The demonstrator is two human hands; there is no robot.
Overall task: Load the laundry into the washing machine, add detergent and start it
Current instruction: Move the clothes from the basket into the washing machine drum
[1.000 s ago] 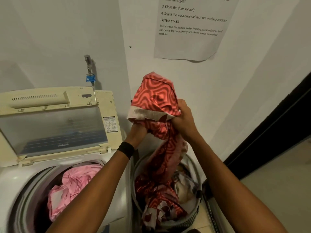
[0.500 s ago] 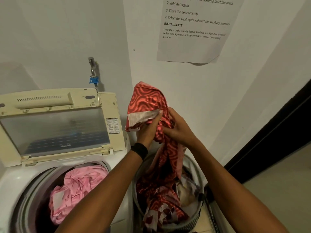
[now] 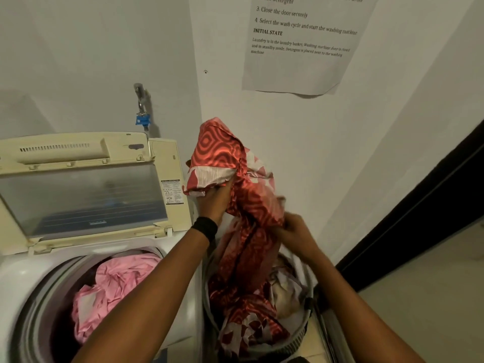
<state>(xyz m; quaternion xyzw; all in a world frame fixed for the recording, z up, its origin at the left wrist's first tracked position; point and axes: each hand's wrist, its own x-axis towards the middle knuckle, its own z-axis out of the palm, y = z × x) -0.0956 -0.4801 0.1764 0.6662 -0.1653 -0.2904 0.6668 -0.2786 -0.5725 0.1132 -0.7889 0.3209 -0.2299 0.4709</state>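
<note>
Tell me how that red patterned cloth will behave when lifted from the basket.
Probably floppy: the red patterned cloth sags and folds between the left hand and right hand. Likely long and apt to trail, since its lower part lies bunched in the laundry basket. Its sheen suggests it may be slippery.

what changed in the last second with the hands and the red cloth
The right hand slid down the red cloth to a lower grip. The left hand still holds the bunched top. The cloth's tail stays in the basket, pink laundry in the drum, lid open.
</note>
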